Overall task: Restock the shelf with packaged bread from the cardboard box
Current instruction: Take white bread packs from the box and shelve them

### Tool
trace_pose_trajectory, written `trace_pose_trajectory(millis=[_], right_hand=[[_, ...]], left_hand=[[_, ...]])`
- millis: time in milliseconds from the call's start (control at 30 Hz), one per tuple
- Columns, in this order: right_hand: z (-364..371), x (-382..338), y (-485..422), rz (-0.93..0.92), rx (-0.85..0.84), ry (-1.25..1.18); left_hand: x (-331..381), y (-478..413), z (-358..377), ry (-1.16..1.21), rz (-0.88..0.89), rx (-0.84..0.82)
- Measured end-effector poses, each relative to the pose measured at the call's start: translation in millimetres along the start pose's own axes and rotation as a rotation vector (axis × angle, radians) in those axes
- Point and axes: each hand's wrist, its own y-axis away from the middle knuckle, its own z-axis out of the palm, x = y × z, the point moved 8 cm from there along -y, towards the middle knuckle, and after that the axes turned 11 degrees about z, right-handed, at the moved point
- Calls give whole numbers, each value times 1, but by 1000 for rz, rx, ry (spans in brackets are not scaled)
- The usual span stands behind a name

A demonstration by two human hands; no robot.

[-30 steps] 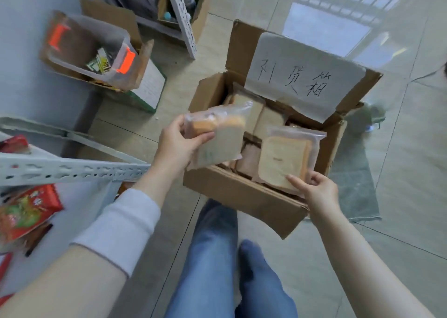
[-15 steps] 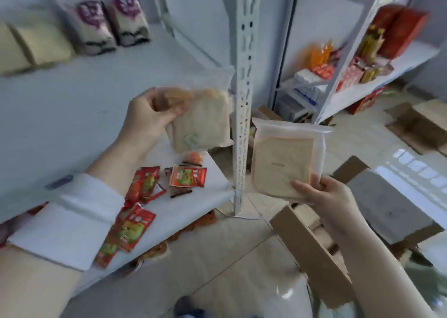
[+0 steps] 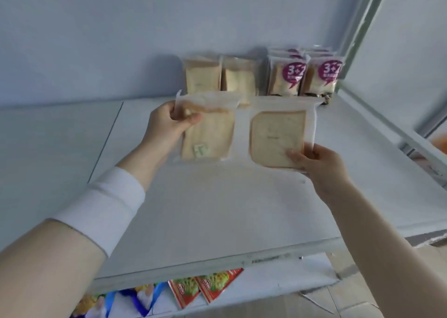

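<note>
half a second ago both hands were carrying bread beside the shelf post; now they are reaching over the upper shelf (image 3: 217, 209), and the cardboard box is sitting out of view. the left hand (image 3: 167, 124) is pinching the left bread packet (image 3: 208, 136) by its top corner between the thumb and curled fingers (image 3: 191, 119). the right hand (image 3: 321, 165) is gripping the right bread packet (image 3: 278, 138) at its lower corner, thumb in front. both packets are hanging upright, side by side, just above the board. past the fingertips, stocked bread (image 3: 220, 76) and purple-labelled packs (image 3: 302, 76) are standing against the back wall. the carry seems finished; setting them down is probably next.
</note>
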Motion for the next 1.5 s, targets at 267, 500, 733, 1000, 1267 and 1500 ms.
trace_pose_trajectory(millis=[267,500,733,1000,1267,1500], right_hand=[[74,-42,-141,-42,-30,7],[86,-37,-211,-150,187,214],[90,-43,-209,-274,385,312],[81,-51,-150,-298,441,654],[-16,-42,-15,-200,577,1302],[-215,-17,125,20,818,1321]], left_hand=[[-68,-121,13,111,-28,53],[-113,-173,26,103,6,161],[-114,-171,31,-86,76,234],[-55,-139,23,-554,125,308],[58,-13,176,-1065,705,-617],[176,162,346,-927,907,-836]])
